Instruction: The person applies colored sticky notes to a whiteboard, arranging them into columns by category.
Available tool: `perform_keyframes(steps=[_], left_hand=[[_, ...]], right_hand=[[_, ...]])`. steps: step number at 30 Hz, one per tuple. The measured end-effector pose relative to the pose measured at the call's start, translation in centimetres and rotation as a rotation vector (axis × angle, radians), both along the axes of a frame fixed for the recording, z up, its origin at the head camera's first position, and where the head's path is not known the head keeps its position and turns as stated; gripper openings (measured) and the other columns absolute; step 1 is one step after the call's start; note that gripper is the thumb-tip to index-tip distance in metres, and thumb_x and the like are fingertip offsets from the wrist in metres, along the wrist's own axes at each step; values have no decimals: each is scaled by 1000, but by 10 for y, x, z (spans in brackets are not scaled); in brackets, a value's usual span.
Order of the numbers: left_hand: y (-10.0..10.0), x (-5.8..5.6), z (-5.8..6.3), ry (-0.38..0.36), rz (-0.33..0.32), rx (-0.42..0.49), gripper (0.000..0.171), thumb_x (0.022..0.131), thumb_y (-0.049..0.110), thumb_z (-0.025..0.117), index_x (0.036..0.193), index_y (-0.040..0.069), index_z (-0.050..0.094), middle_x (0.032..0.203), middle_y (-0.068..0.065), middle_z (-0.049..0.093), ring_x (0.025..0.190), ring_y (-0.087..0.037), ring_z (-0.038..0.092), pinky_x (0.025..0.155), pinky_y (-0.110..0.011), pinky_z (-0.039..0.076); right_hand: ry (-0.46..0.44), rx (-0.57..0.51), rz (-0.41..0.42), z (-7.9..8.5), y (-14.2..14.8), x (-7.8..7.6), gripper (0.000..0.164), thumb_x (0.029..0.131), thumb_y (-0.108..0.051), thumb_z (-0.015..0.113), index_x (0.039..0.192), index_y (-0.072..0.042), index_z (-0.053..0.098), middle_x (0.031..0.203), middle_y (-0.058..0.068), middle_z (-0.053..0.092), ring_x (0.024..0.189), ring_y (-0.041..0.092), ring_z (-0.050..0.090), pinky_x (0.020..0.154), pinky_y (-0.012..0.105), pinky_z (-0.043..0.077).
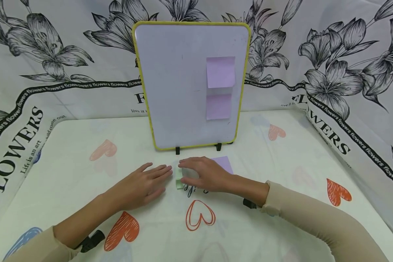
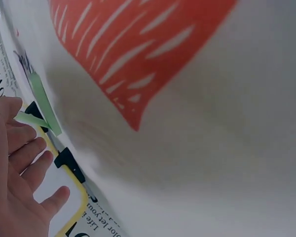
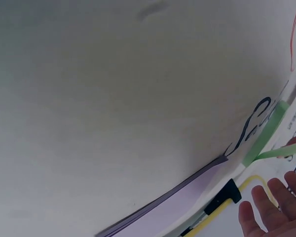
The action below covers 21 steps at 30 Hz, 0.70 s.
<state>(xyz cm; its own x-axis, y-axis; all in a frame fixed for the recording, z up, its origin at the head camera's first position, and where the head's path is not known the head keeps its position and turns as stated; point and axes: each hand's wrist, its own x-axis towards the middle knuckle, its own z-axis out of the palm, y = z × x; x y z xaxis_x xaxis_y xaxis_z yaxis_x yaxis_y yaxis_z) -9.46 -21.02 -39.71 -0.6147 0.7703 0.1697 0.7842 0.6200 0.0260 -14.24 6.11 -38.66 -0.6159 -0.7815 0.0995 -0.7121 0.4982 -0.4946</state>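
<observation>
A small green sticky-note pad (image 1: pixel 180 184) lies on the tablecloth between the two hands. One green sheet (image 3: pixel 286 150) stands up at an angle from one end of the pad. My left hand (image 1: pixel 147 185) reaches in from the left with its fingers stretched towards the sheet. From the right, my right hand (image 1: pixel 207 175) arches over the pad, its fingers and thumb spread apart and their tips close to the green sheet. I cannot tell whether either hand touches the sheet. A purple sticky-note pad (image 1: pixel 225 163) is partly hidden behind the right hand.
Behind the hands, a whiteboard (image 1: pixel 177 87) with a yellow frame stands upright on black feet (image 1: pixel 218 147). An upper purple note (image 1: pixel 221 72) and a lower purple note (image 1: pixel 218 107) stick to its right side. The white tablecloth (image 1: pixel 144 236) bears printed hearts and lettering.
</observation>
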Motion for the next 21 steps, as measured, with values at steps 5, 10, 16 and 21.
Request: perform_keyframes(steps=[5, 10, 16, 21], left_hand=[[-1, 4, -4, -9, -22, 23, 52, 94, 28, 66, 140, 4, 57, 143, -8, 57, 131, -22, 54, 103, -52, 43], [-1, 6, -5, -1, -47, 32, 52, 93, 27, 65, 139, 4, 57, 143, -8, 56, 130, -22, 55, 102, -52, 44], [0, 8, -5, 11, -56, 20, 52, 94, 28, 63, 141, 5, 56, 145, -8, 55, 131, -21, 54, 101, -50, 44], [1, 9, -5, 17, -57, 13, 53, 95, 28, 63, 142, 5, 55, 147, -8, 53, 133, -21, 51, 102, -49, 44]], right_hand=[[1, -5, 6, -1, -1, -1, 43, 97, -36, 64, 130, -10, 66, 138, 2, 60, 130, 17, 53, 108, 38, 40], [7, -19, 8, -3, -2, -2, 42, 95, -37, 66, 128, -10, 67, 135, 2, 62, 129, 16, 54, 107, 37, 41], [12, -21, 17, -5, -3, -3, 39, 96, -35, 65, 125, -10, 69, 132, 2, 64, 126, 15, 56, 106, 37, 42], [35, -41, 21, -6, -4, -4, 35, 97, -33, 64, 121, -8, 71, 127, 2, 67, 123, 15, 59, 105, 36, 43]])
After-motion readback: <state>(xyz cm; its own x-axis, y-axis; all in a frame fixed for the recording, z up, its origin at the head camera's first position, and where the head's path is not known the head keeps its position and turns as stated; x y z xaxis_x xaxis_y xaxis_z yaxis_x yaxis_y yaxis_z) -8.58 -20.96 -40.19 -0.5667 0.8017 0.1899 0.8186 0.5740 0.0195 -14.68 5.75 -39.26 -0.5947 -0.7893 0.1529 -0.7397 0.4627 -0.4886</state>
